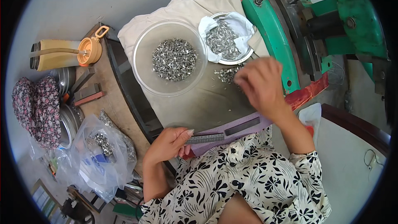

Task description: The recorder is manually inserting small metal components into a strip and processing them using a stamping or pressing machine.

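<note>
My left hand (171,143) grips the left end of a dark, ridged metal strip (207,138) between thumb and fingers. That strip lies along a purple textured pad (253,129), beside a smooth dark bar (242,127). Over the right side of the cloth hovers my right hand (263,84), a little blurred, its fingers curled together; whatever they hold is too small to make out. By its fingertips is a loose heap of small metal pieces (227,74). Behind that, a lined metal bowl (237,62) holds slim silvery pieces (224,40).
A large clear plastic tub (139,72) with small metal bits (174,59) stands left of the bowl. At right rises a green machine press (269,37). A wooden side table (110,99) at left carries a yellow bottle (60,54), metal blocks (88,93) and plastic bags (97,157).
</note>
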Available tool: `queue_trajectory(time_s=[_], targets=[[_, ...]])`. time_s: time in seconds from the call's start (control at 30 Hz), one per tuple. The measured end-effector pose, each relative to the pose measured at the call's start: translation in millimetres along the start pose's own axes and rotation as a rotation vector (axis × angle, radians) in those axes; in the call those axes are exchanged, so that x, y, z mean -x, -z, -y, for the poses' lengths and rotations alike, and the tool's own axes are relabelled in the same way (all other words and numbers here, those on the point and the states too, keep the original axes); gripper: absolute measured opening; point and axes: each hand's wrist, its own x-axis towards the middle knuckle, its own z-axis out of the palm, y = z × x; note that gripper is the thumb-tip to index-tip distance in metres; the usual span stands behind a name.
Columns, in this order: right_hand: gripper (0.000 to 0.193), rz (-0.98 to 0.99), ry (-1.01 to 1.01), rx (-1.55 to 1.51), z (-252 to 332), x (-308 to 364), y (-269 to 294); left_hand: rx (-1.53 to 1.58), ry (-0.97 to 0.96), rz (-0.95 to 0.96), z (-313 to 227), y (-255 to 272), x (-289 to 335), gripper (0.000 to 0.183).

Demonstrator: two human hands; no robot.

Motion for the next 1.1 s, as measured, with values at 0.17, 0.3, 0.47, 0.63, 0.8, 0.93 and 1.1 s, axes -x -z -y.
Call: queue_trajectory(time_s=[0.17,0.3,0.47,0.63,0.8,0.93,1.1], targets=[[0.012,-0.184,-0.006,0.176,-23.5,-44.8,3.2,-0.023,-0.01,0.024,-1.7,-1.2,1.3,0.045],[0.013,0.051,0.072,0.024,-17.3,-31.5,3.1,-0.029,-0.022,0.02,0.2,0.5,0.4,0.045],[0.02,0.265,0.087,-0.328,24.2,45.7,-16.3,-0.072,-0.016,0.039,-2.6,3.9,0.4,0.045],[0.022,0.265,0.216,-0.112,34.0,78.1,-19.9,-0.047,-0.071,0.036,0.0,7.4,1.4,0.043],[0.022,0.252,0.269,0.019,46.0,80.6,-16.1,-0.045,-0.06,-0.011,-2.7,6.5,2.1,0.046],[0.021,0.272,0.114,-0.063,46.6,76.0,-18.2,-0.051,-0.002,-0.034,-7.2,8.0,8.5,0.046],[0.021,0.21,0.109,-0.13,45.7,79.0,-21.3,-0.069,-0.009,-0.057,-2.8,12.0,12.6,0.048]])
